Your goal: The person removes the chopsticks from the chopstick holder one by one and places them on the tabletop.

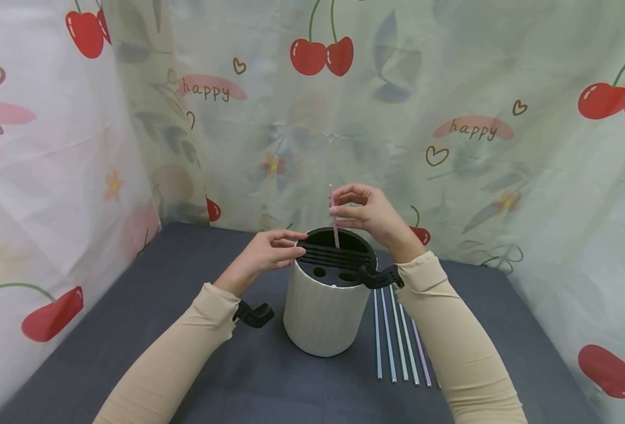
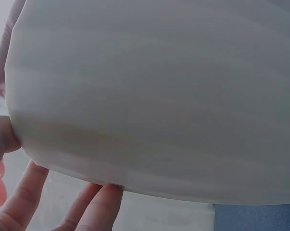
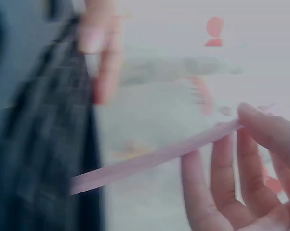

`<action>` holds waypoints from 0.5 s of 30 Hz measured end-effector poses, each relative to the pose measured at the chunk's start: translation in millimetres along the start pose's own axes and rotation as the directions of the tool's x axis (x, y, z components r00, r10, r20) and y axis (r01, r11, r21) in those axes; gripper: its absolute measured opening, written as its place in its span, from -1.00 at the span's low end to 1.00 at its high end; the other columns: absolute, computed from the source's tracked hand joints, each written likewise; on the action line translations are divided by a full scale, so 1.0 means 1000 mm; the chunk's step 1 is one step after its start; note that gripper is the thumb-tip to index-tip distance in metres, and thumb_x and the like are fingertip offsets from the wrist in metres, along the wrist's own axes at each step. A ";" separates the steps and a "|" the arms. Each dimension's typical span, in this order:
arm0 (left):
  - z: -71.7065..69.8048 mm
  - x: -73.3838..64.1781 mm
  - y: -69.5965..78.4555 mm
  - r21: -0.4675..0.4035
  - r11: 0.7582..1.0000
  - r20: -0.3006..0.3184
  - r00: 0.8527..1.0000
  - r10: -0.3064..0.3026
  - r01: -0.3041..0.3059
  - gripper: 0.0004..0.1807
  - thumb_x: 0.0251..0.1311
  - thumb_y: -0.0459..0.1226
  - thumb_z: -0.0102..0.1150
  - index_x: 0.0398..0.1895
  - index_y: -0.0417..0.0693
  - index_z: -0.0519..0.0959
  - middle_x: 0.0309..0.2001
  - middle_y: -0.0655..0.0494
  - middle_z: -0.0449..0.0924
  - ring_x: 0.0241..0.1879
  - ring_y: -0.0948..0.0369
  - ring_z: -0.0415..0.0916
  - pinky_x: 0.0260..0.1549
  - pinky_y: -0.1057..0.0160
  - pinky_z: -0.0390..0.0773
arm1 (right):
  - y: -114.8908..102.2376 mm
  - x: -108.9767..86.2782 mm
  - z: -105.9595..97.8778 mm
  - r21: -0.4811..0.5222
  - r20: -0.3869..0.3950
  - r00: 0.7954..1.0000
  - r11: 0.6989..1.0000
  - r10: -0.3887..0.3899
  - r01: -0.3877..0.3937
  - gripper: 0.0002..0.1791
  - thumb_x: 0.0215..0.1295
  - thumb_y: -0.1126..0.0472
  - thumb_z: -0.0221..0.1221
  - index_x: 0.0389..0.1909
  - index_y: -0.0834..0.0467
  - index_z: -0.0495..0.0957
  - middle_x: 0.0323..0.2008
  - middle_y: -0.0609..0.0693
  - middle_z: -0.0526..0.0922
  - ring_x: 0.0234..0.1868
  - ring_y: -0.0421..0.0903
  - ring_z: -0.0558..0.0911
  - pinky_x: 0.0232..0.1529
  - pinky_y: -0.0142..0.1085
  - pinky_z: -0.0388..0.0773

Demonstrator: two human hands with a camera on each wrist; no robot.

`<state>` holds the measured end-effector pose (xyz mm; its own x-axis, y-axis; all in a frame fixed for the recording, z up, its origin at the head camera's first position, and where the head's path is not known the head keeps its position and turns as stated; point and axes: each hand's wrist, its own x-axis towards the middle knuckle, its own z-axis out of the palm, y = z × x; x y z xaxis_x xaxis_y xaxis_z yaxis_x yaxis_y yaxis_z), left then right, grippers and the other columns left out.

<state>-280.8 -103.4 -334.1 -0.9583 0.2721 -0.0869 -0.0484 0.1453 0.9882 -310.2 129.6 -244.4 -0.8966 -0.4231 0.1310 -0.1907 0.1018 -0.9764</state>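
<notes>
A white ribbed round container [image 1: 323, 321] stands on the dark cloth. Its black divided top [image 1: 336, 257] has a large opening at the back, slots across the middle and round holes in front. My right hand [image 1: 367, 215] pinches a thin pink stick [image 3: 154, 156] between thumb and fingers. The stick is near upright, its lower end at the back opening. My left hand [image 1: 270, 252] touches the container's left rim with extended fingers; in the left wrist view its fingertips [image 2: 104, 202] rest against the white wall.
Several thin pastel sticks [image 1: 397, 341] lie side by side on the dark tabletop [image 1: 238, 377], right of the container and partly under my right forearm. A printed curtain with cherries [image 1: 323, 56] encloses the back and sides. Black straps [image 1: 256, 315] sit at both wrists.
</notes>
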 end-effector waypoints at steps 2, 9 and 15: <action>0.000 0.000 0.000 0.001 1.000 -0.002 1.000 -0.001 0.001 -0.52 0.20 -0.20 0.32 0.21 0.11 0.55 0.27 -0.07 0.40 0.23 0.04 0.43 0.13 0.09 0.53 | -0.009 -0.005 -0.010 0.108 -0.060 0.997 0.992 -0.058 0.064 -0.78 0.24 0.45 0.23 -0.22 0.07 0.62 -0.20 -0.01 0.60 -0.22 -0.12 0.66 -0.14 -0.23 0.68; 0.000 -0.001 0.001 0.019 1.000 -0.009 1.000 -0.003 0.003 -0.52 0.19 -0.20 0.33 0.21 0.11 0.55 0.29 -0.08 0.40 0.26 0.02 0.41 0.12 0.09 0.54 | -0.044 -0.034 -0.054 0.455 -0.348 0.909 0.807 -0.229 0.377 -0.74 0.15 0.55 0.23 -0.21 0.18 0.65 -0.32 0.01 0.68 -0.32 -0.10 0.69 -0.26 -0.20 0.70; 0.000 0.000 0.000 0.017 1.000 -0.011 1.000 -0.006 0.006 -0.53 0.18 -0.19 0.33 0.20 0.13 0.56 0.28 -0.05 0.40 0.26 0.04 0.41 0.12 0.10 0.54 | -0.045 -0.056 -0.101 0.420 -0.547 0.816 0.782 -0.187 0.460 -0.63 0.07 0.53 0.31 -0.06 0.24 0.61 -0.29 0.03 0.65 -0.35 -0.09 0.71 -0.35 -0.22 0.70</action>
<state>-280.3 -103.3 -334.0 -0.9610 0.2611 -0.0911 -0.0491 0.1631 0.9854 -291.6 240.1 -190.6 -0.9148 0.1279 0.3830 -0.3938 -0.4930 -0.7758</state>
